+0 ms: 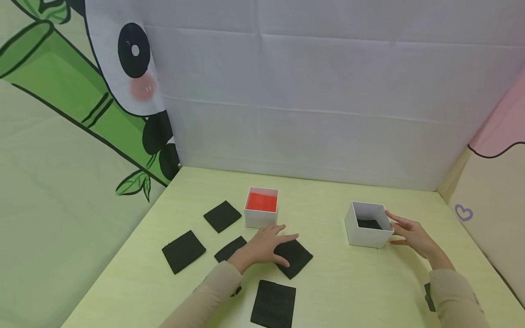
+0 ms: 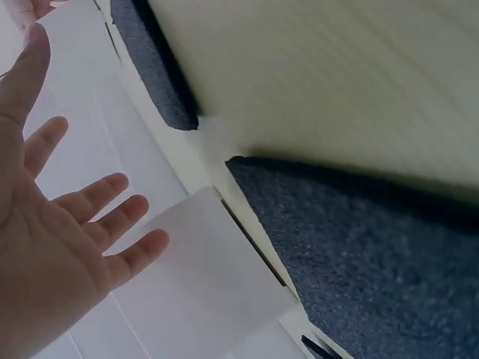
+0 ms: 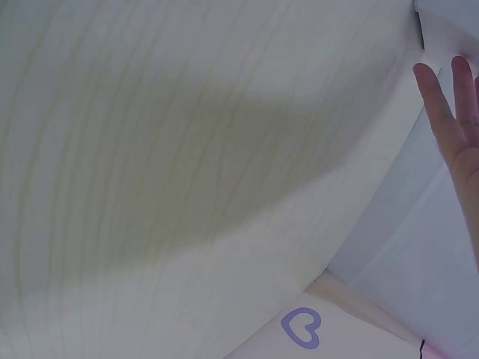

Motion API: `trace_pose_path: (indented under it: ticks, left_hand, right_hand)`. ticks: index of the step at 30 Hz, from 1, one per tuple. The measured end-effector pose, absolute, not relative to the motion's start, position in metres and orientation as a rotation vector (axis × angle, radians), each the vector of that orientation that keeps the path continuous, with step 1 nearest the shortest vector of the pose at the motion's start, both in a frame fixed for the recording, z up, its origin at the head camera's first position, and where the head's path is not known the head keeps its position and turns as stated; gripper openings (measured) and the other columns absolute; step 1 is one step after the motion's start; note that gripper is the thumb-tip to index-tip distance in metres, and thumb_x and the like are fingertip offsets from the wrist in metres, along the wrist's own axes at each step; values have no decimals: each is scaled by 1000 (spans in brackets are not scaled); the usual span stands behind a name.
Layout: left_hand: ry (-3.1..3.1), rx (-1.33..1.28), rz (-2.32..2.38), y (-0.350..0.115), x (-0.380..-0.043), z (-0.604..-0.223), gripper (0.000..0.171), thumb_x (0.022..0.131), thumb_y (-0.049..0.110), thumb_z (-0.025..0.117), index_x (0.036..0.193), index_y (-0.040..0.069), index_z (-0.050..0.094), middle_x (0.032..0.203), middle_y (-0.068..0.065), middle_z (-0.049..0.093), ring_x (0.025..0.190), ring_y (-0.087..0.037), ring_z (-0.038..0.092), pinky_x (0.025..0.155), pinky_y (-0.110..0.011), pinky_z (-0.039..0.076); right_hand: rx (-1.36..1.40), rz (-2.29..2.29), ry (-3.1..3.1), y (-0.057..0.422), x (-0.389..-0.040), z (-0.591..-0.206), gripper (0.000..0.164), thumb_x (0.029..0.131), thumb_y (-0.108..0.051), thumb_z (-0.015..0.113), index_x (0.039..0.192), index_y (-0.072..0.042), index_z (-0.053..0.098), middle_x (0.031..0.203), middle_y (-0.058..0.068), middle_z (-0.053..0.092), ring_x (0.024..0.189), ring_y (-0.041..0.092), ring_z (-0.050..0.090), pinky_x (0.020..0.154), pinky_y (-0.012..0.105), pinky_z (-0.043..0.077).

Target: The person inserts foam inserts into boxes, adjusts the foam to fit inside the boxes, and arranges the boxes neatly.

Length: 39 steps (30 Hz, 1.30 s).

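My left hand [image 1: 262, 246] hovers over a black square piece [image 1: 296, 259], fingers spread and holding nothing. In the left wrist view the same hand [image 2: 52, 232] is beside a white box wall [image 2: 224, 277], apart from the thick dark pieces. At the right, my right hand [image 1: 415, 238] has its extended fingers against or very near the right side of a white open box [image 1: 365, 238]; contact is hard to tell. A black piece [image 1: 369, 224] lies inside that box. Only part of the right hand [image 3: 464, 142] shows in the right wrist view.
Another white box [image 1: 257, 221] with a red interior [image 1: 262, 202] stands just beyond the left hand. Several more black squares lie around, including one at the back [image 1: 222, 216], one at far left [image 1: 183, 251] and one in front [image 1: 273, 304]. Printed cloth hangs behind the table [image 1: 328, 291].
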<state>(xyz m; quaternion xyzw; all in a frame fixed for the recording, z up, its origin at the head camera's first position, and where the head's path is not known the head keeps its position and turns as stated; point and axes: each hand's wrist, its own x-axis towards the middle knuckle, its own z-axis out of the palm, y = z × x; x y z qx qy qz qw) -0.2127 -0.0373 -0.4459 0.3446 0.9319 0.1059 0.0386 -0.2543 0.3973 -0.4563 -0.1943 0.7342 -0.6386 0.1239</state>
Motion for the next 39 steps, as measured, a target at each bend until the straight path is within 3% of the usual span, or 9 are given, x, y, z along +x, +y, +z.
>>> trace_pose_path:
  ticks: [11, 16, 21, 35, 39]
  left_hand:
    - [2780, 1005, 219, -34, -218, -459, 80, 69, 51, 69, 138, 28, 36, 127, -12, 45, 115, -25, 40, 92, -39, 35]
    - [2815, 996, 165, -35, -219, -464, 79, 67, 51, 70, 136, 28, 40, 108, -6, 50, 94, -16, 44, 77, -29, 39]
    - [2831, 918, 139, -33, -221, -471, 73, 67, 48, 72, 133, 32, 44, 89, 0, 44, 76, -10, 36, 64, -23, 32]
    - [2784, 837, 143, -25, -224, -470, 68, 66, 39, 76, 129, 31, 49, 76, 2, 39, 69, -11, 35, 56, -21, 28]
    - [2801, 850, 147, -22, -224, -467, 68, 65, 36, 78, 127, 29, 52, 77, 2, 44, 68, -10, 37, 58, -21, 31]
  right_hand:
    - [-615, -1892, 2086, 401, -257, -460, 43, 95, -6, 39, 136, -21, 39, 113, -19, 53, 91, 6, 58, 71, 35, 50]
    - [-632, -1904, 2069, 401, -258, -460, 43, 95, -4, 38, 135, -21, 39, 113, -18, 54, 91, 6, 59, 71, 34, 50]
    - [-630, -1905, 2068, 400, -257, -459, 43, 95, -5, 38, 135, -21, 40, 111, -17, 55, 91, 7, 59, 71, 34, 50]
    - [-615, -1892, 2087, 401, -257, -460, 43, 95, -5, 39, 135, -21, 40, 111, -17, 55, 91, 6, 58, 72, 36, 50]
    - [-617, -1889, 2088, 401, -257, -459, 43, 95, -6, 40, 135, -21, 40, 111, -17, 55, 91, 6, 58, 72, 37, 50]
